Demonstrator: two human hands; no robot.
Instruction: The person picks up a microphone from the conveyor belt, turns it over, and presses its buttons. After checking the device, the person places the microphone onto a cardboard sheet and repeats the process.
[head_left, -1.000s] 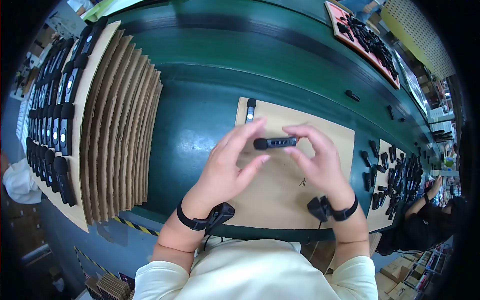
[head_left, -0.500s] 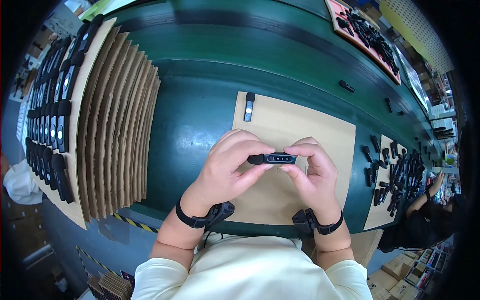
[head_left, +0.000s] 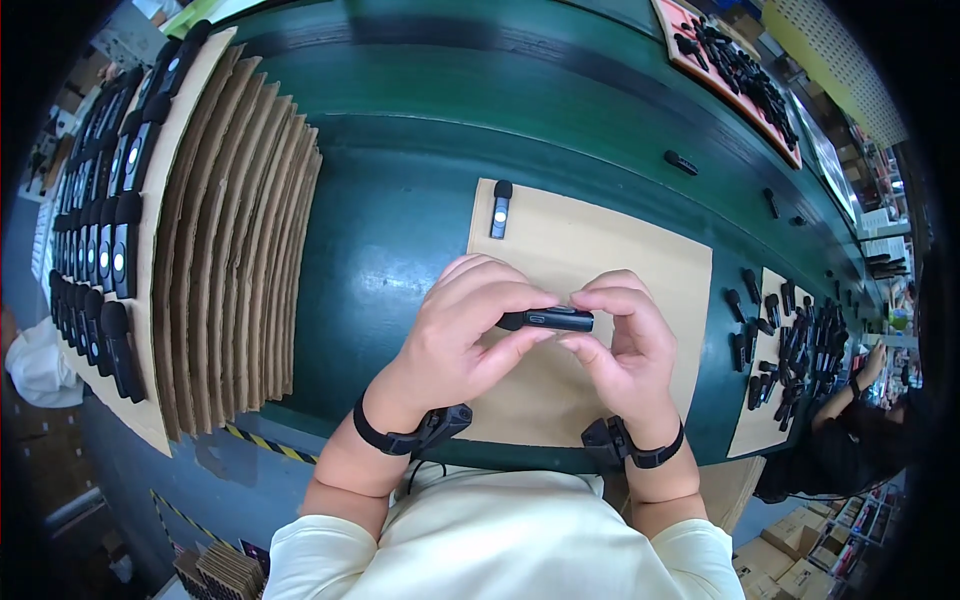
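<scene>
A small black device (head_left: 547,319) is gripped at both ends by the left hand (head_left: 468,335) and right hand (head_left: 622,345), now drawn nearer the body above the cardboard sheet (head_left: 640,265); handling continues.

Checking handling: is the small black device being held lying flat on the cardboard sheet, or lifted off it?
Lifted. The black device is pinched between the left hand and right hand, above the cardboard sheet.

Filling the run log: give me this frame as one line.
left hand: grips small black device | right hand: grips same device | under: cardboard sheet | nearby: second black device on sheet, apart
</scene>
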